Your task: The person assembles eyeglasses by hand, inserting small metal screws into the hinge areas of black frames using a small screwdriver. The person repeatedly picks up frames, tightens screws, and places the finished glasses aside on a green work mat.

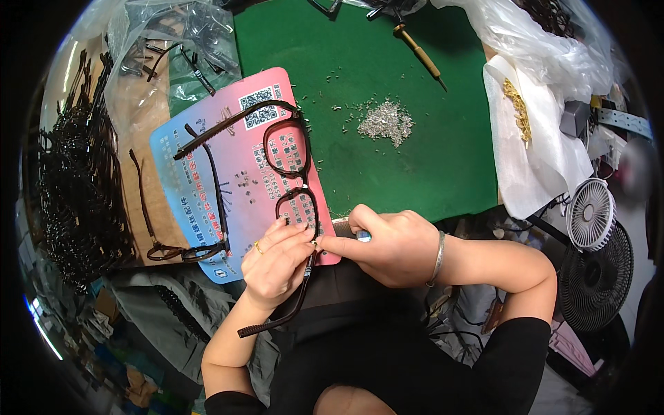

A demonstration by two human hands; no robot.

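Evidently for steadiness, fingers of the left hand (275, 264) pinch the glasses frame (308, 162) at its six-o'clock hinge, over the printed mat (242, 162); the right hand (391, 247) curls round a blue-ended object (363, 236), tiny silver pieces (387, 123) handy toward one o'clock.

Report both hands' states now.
Left hand: closed, holding glossy dark brown eyeglasses.
Right hand: closed on a small shiny blue object, mostly hidden.

Left hand (278, 266) close beside right hand (389, 243), both curled
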